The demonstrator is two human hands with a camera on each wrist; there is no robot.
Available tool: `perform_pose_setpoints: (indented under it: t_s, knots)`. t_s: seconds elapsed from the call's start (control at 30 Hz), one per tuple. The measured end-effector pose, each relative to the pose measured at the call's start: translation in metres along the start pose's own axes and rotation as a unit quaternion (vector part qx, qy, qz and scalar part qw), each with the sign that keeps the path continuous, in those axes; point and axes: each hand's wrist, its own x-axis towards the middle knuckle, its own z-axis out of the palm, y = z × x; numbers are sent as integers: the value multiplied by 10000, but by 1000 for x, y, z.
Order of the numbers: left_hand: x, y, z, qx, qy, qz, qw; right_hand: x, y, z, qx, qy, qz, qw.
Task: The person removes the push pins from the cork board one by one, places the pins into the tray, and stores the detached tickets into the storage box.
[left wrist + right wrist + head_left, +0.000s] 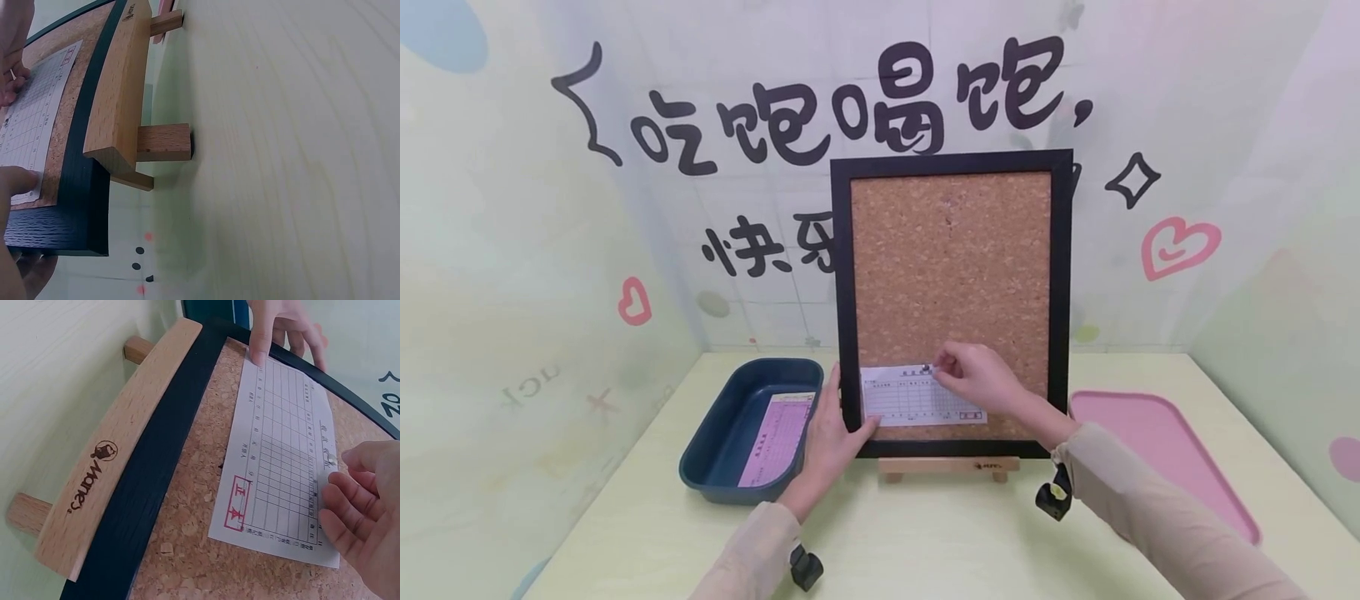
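Observation:
A black-framed cork board (951, 267) leans upright on a small wooden easel (951, 465). A white printed form (898, 404) with a red stamp box lies against the lower cork. My left hand (838, 425) grips the board's lower left edge, its thumb on the form's corner and the other fingers behind the frame. At the form's top edge sits a small pale push pin (332, 459). Right beside that pin is my right hand (977, 375), fingers loosely bent; the pin's head shows clear of the fingertips. In the right wrist view, the fingers (350, 512) are by the form's edge.
On the left stands a dark blue tray (700, 467) with pink printed slips (775, 437) in it. A flat pink tray (1195, 450) lies at the right, partly behind my right forearm. Behind the board rises a wall (760, 50) with black lettering.

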Motion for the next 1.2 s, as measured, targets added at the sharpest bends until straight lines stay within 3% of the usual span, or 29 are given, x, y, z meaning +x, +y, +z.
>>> perform_pose_setpoints:
  t_s: [0.47,0.83,1.2]
  knots:
    - [0,-1,-1,-29,-98,-65,9999,1,2,9,-212,369,-307,9986]
    - [0,-1,0,-66,-136,-63,9999,-1,-3,19,-448,838,-81,9954]
    - [1,-2,0,-157,-125,-84,9998,-1,-6,35,-868,1571,57,9837]
